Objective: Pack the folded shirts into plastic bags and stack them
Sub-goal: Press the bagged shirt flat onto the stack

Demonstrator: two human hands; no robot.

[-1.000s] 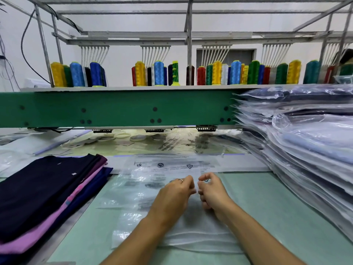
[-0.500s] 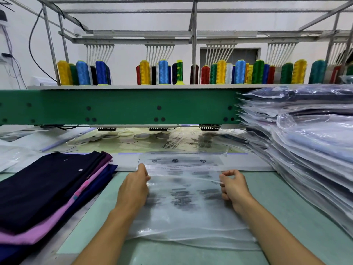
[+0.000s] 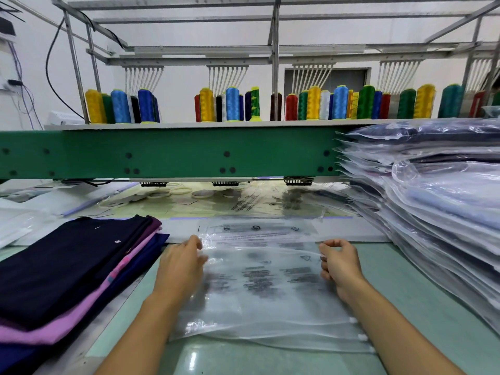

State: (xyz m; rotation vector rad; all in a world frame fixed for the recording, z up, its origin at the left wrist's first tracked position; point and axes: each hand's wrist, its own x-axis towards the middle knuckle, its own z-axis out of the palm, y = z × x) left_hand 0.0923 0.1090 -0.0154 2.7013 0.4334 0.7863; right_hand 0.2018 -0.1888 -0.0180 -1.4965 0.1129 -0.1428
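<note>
Bag of clear printed plastic (image 3: 259, 282), laid flat on the pale green surface (image 3: 405, 280), is grasped at its far left edge by the left hand (image 3: 181, 263) and pinched at its far right by the right hand (image 3: 339, 262). Folded navy, purple and pink shirts (image 3: 67, 266) are stacked at left, bagged shirts (image 3: 438, 212) at right.

folded shirts (image 3: 67, 269) left, bagged stack (image 3: 438, 212) right
</note>
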